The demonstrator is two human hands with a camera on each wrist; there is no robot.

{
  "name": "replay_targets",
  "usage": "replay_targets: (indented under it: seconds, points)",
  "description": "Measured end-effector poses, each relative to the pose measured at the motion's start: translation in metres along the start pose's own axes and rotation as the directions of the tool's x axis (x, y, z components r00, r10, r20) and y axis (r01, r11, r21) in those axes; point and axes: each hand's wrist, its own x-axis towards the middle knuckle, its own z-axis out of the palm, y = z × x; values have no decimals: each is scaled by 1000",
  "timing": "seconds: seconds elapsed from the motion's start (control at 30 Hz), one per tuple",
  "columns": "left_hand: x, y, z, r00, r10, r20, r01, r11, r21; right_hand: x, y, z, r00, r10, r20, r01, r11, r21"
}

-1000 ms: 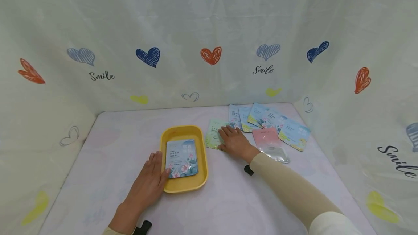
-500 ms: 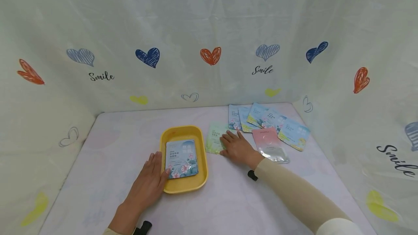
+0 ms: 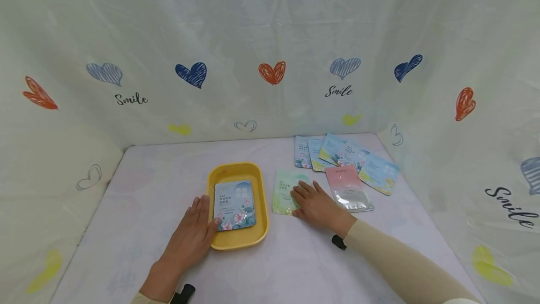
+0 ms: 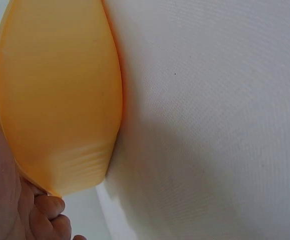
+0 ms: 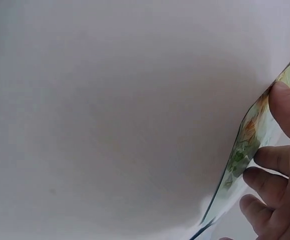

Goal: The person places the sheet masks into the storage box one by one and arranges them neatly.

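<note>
A green sachet (image 3: 283,196) lies flat on the table to the right of the yellow tray (image 3: 238,239). My right hand (image 3: 318,205) presses on its right part with extended fingers. Fingertips and thumb rest on the printed face of the green sachet (image 5: 247,132) in the right wrist view, and its near edge stands slightly off the cloth. My left hand (image 3: 190,229) lies along the tray's left side, fingers straight, thumb over the rim. The left wrist view shows the tray's outer wall (image 4: 59,100) beside that hand. Inside the tray is a blue flowered sachet (image 3: 234,205).
A pink and silver sachet (image 3: 348,189) lies just right of my right hand. Behind it, several blue sachets (image 3: 379,172) overlap at the table's back right. White cloth covers the table (image 3: 156,186); a heart-printed curtain (image 3: 229,102) stands behind and at both sides.
My right hand has slid the green sachet nearer to me and a little rightward, away from the blue sachets. The left hand and the tray have stayed in place.
</note>
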Motion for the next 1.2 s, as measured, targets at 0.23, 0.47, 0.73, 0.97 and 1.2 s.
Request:
replay_targets:
  seconds: [0.23,0.47,0.73,0.97,1.2]
  points:
    - [2,-2,2,1000,-8,10,8,1000,-5,-7,1,-2,997,-27,-71,26,1000,-15]
    - [2,-3,2,1000,-18,14,18,1000,7,11,24,-8,986,53,-159,-52,999,8]
    - [2,-2,2,1000,-20,19,20,1000,-5,29,42,-8,991,125,-42,-123,992,37]
    - [2,-2,2,1000,-14,11,14,1000,-13,35,45,-4,992,127,-17,-126,989,75]
    - [4,-2,3,1000,-13,11,13,1000,-9,38,46,-6,990,143,9,-144,987,75]
